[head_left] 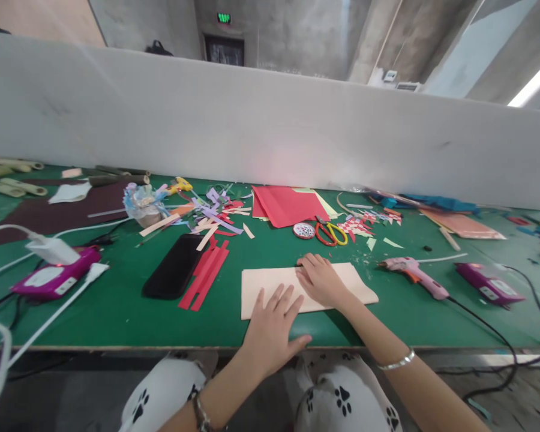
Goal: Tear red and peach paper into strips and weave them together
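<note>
Paper [261, 284]: it lies folded on the green table [130, 321], under both hands.
Left hand [272, 330]: fingers are spread flat upon the paper, gripping nothing.
Right hand [320, 279]: fingers bend slightly at the far edge; whether they pinch, I cannot tell.
Glue gun [416, 275]: right of the paper.

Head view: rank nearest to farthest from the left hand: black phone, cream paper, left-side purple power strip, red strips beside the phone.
From the left hand:
1. Cream paper, beneath its fingers
2. Red strips, to its left
3. Black phone, at the strips' left
4. Purple power strip, farther left
</note>
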Motion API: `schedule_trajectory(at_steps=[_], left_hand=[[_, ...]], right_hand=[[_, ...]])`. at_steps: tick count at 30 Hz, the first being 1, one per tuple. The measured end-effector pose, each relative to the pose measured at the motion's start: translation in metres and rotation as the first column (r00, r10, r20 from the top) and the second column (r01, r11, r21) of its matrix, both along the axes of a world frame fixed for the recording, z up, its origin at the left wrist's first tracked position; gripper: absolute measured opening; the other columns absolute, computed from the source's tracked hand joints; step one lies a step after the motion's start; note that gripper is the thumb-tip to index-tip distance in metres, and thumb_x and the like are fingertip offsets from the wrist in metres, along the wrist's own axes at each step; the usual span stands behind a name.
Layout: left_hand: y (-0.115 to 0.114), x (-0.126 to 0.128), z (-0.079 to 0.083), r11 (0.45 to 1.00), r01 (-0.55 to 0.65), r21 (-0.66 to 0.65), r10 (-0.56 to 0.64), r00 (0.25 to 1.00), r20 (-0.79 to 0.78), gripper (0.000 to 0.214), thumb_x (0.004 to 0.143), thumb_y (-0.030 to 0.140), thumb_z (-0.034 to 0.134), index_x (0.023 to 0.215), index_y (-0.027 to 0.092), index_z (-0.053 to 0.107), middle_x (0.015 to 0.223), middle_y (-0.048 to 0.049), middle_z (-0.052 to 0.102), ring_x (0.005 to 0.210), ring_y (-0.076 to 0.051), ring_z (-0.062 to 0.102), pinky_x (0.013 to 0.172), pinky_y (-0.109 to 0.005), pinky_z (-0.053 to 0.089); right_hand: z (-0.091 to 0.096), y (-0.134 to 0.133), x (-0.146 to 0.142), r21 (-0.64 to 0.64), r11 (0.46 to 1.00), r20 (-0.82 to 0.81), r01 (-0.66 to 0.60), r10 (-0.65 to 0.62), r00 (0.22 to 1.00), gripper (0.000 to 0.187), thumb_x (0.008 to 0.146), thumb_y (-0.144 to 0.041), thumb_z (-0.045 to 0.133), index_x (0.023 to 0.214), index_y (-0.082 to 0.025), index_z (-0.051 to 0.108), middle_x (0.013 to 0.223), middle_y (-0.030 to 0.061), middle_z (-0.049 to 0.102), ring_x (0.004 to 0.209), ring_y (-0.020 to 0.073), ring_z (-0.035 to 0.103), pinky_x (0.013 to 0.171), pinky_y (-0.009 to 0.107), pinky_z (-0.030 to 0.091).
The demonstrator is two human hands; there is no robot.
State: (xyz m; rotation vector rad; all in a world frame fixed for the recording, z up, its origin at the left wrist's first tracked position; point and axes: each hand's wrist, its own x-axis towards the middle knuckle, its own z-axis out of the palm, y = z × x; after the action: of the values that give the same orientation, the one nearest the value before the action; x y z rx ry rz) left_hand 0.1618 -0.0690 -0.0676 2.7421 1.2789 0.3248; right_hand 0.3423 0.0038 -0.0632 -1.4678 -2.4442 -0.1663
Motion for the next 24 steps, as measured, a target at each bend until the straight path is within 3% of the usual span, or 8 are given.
schedule_trajectory(at_steps=[5,9,12,16,18,20,22,24], left_hand=[[-0.004,0.002,0.0,1.0,-0.006,0.015,0.006,1.0,0.009,0.065,0.084,0.061,0.025,0.135,0.021,0.034,0.141,-0.0114,0.034,0.129,-0.032,0.028,0.1,-0.06,0.022],[-0.005,-0.002,0.005,1.0,0.004,-0.002,-0.003,0.998,0.058,0.06,0.086,0.057,0.029,0.133,0.021,0.037,0.138,-0.0095,0.04,0.126,-0.029,0.034,0.1,-0.056,0.025],[0.005,-0.006,0.018,0.999,-0.042,0.009,0.041,0.995,0.088,0.054,0.088,0.049,0.033,0.131,0.016,0.038,0.134,-0.0115,0.044,0.124,-0.027,0.037,0.1,-0.049,0.03],[0.029,-0.011,0.05,0.96,-0.185,0.212,0.159,0.978,0.134,0.049,0.087,0.041,0.04,0.127,0.012,0.042,0.132,-0.0152,0.045,0.123,-0.03,0.035,0.1,-0.05,0.026],[0.039,-0.012,0.067,0.954,-0.169,0.246,0.138,0.98,0.141,0.04,0.088,0.039,0.04,0.117,0.013,0.05,0.117,-0.0125,0.057,0.112,-0.026,0.047,0.1,-0.047,0.026],[0.042,-0.013,0.081,0.979,-0.081,0.189,0.063,0.993,0.101,0.032,0.092,0.033,0.034,0.091,0.016,0.061,0.086,-0.0049,0.066,0.085,-0.019,0.058,0.097,-0.043,0.029],[0.04,-0.015,0.092,0.991,0.002,0.13,-0.01,0.998,0.059,0.039,0.093,0.028,0.029,0.072,0.016,0.059,0.067,-0.001,0.063,0.067,-0.015,0.056,0.086,-0.037,0.037],[0.036,-0.019,0.099,0.992,0.047,0.115,-0.051,0.998,0.035,0.04,0.093,0.026,0.028,0.066,0.016,0.056,0.063,-0.0014,0.061,0.063,-0.015,0.054,0.072,-0.032,0.039]], right_hand=[[0.005,-0.003,-0.004,-0.075,0.996,-0.075,0.056,-0.061,0.995,0.016,0.084,-0.025,0.042,0.093,-0.018,0.053,0.095,0.0058,0.057,0.091,0.0192,0.047,0.077,0.032,0.028],[0.009,-0.004,-0.005,-0.127,0.986,-0.108,0.108,-0.122,0.987,0.012,0.081,-0.025,0.044,0.08,-0.018,0.054,0.082,0.0031,0.058,0.086,0.0188,0.048,0.079,0.034,0.024],[0.019,-0.007,-0.003,-0.122,0.988,-0.146,0.089,-0.107,0.984,0.011,0.081,-0.021,0.044,0.072,-0.018,0.05,0.075,0.0002,0.057,0.082,0.0166,0.051,0.088,0.038,0.018],[0.044,-0.02,-0.005,-0.154,0.985,-0.185,-0.072,0.043,0.982,0.013,0.087,-0.02,0.041,0.078,-0.018,0.05,0.073,-0.0014,0.059,0.073,0.013,0.053,0.087,0.035,0.017],[0.057,-0.028,-0.008,-0.107,0.987,-0.194,-0.121,0.099,0.976,0.014,0.088,-0.022,0.041,0.079,-0.018,0.051,0.074,-0.0014,0.06,0.072,0.0122,0.053,0.084,0.033,0.018],[0.068,-0.035,-0.011,-0.029,0.99,-0.2,-0.135,0.127,0.972,0.015,0.089,-0.025,0.043,0.079,-0.019,0.053,0.075,-0.0015,0.06,0.074,0.0122,0.053,0.083,0.032,0.018],[0.076,-0.04,-0.01,0.03,0.991,-0.198,-0.133,0.136,0.971,0.017,0.089,-0.027,0.044,0.079,-0.019,0.054,0.074,-0.0016,0.061,0.075,0.0123,0.053,0.083,0.031,0.017],[0.081,-0.043,-0.006,0.049,0.991,-0.2,-0.125,0.132,0.971,0.018,0.089,-0.028,0.043,0.079,-0.019,0.055,0.074,-0.0016,0.061,0.074,0.0116,0.053,0.084,0.031,0.017]])
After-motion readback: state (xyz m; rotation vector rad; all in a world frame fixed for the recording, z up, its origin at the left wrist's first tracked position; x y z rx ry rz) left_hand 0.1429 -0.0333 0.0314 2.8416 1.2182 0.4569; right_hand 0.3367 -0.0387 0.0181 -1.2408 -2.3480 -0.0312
